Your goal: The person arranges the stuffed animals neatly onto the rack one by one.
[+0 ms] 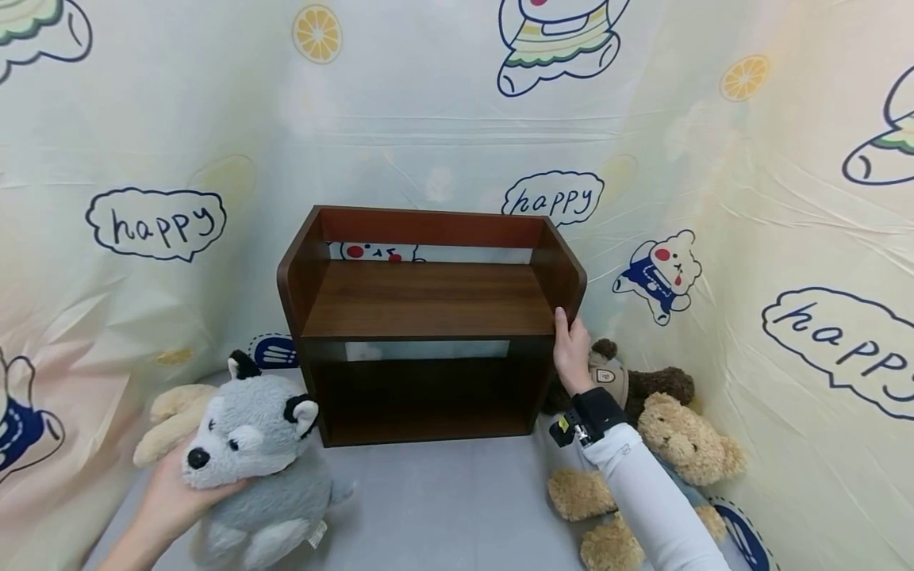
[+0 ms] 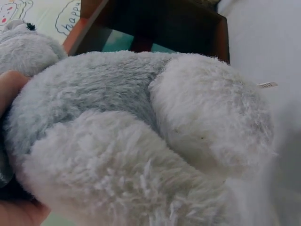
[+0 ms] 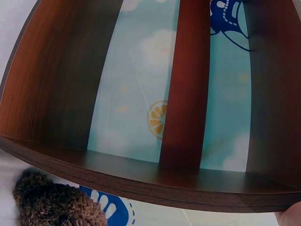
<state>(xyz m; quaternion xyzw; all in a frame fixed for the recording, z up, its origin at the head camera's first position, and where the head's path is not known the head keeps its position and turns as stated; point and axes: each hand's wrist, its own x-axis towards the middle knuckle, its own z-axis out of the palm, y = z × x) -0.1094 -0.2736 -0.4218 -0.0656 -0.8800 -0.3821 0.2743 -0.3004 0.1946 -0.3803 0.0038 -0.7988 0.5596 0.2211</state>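
A grey-and-white husky plush (image 1: 260,460) is held low to the left of the dark wooden shelf unit (image 1: 428,317), in front of its lower compartment and just off its left wall. The toy's head is cupped by the left hand (image 1: 167,500), with the fingers wrapped under and behind the muzzle. Because only the head appears to be gripped, the soft body could sag or twist, and the plush might be caught on the shelf's front edge or slip from the palm; that is judged a real risk. The shelf's right wall is touched at its front edge by the right hand (image 1: 571,353); the fingers (image 1: 561,319) are laid nearly straight along the wood, and whether the thumb is hooked behind cannot be told. With so light a hold, the shelf could be nudged or tipped. To the right of the shelf, a tan teddy bear (image 1: 681,444) and a dark brown bear (image 1: 653,382) are seen.
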